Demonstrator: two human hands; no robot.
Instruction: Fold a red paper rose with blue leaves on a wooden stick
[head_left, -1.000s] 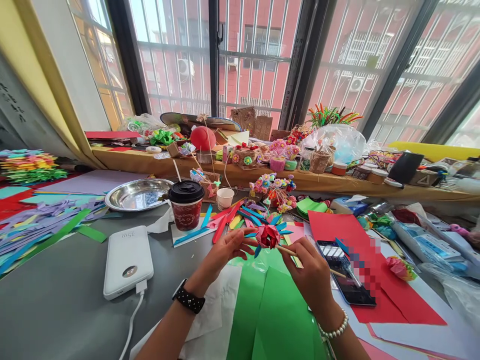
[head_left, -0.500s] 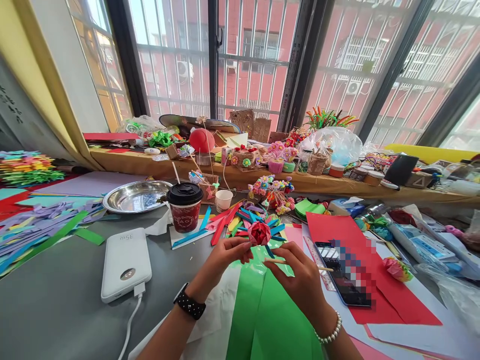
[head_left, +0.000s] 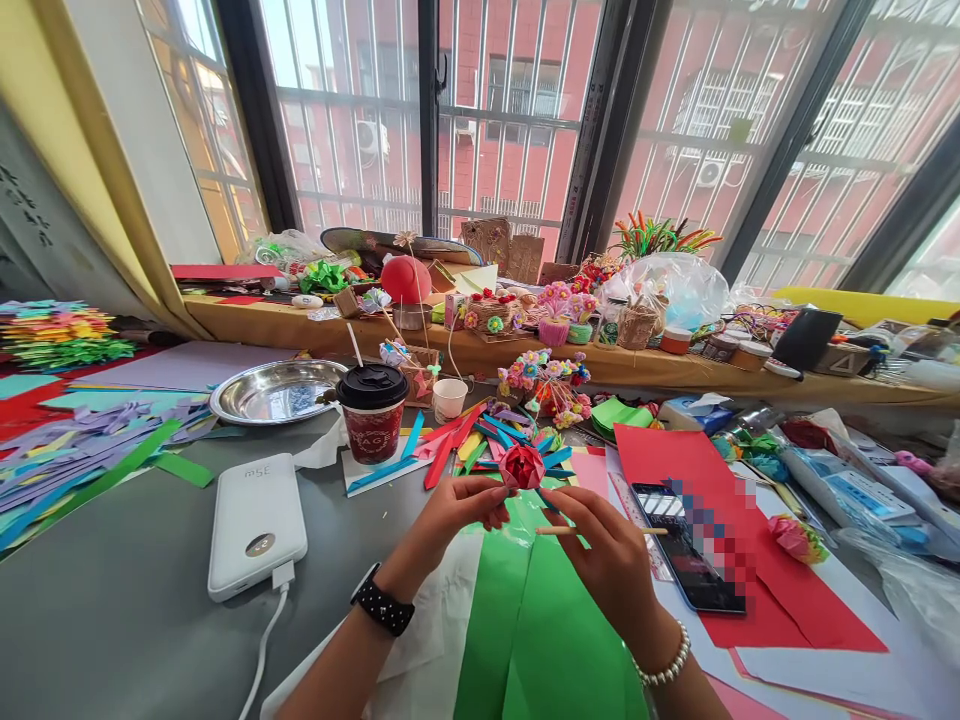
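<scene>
My left hand (head_left: pixel 450 515) pinches the base of a red paper flower (head_left: pixel 522 466) with blue paper leaves, held a little above the table. My right hand (head_left: pixel 604 545) is closed on a thin wooden stick (head_left: pixel 651 531) that lies level just below the flower. Both hands hover over green paper sheets (head_left: pixel 540 630). A black watch sits on my left wrist and a bead bracelet on my right.
A white power bank (head_left: pixel 256 522) with a cable lies at the left. A lidded paper cup (head_left: pixel 372 411), a steel bowl (head_left: pixel 274 390), coloured paper strips (head_left: pixel 450 440), a phone (head_left: pixel 686 545) on red paper (head_left: pixel 757 560), and a cluttered windowsill (head_left: pixel 600 355) surround the hands.
The stick has come out of the flower: my right hand drew it down and away, and my left hand now holds the flower alone, slightly to the left.
</scene>
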